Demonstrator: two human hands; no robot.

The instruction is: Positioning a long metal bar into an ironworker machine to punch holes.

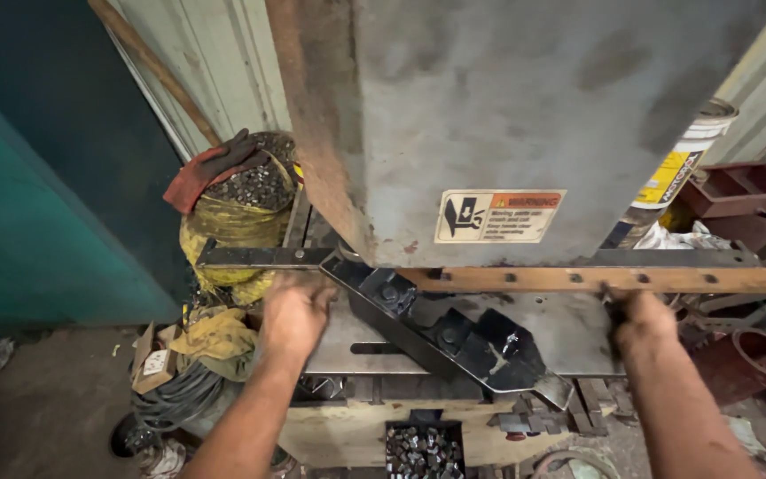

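Observation:
A long rusty flat metal bar [578,278] with a row of punched holes lies across the steel work table [569,337] of a large grey machine [525,115]. My right hand [642,318] grips the bar's near edge toward its right part. My left hand [294,306] rests fingers-down at the table's left edge, where a dark flat bar [259,257] sticks out leftward; whether it grips that bar I cannot tell. A black angled guide plate [454,337] runs diagonally across the table between my hands.
A yellow sack [237,226] full of small metal pieces, with a red glove [210,168] on it, stands at left. A bin of punched slugs [423,448] sits below the table. A white bucket [684,164] and red metal parts [746,191] are at right. Coiled cable [175,395] lies on the floor.

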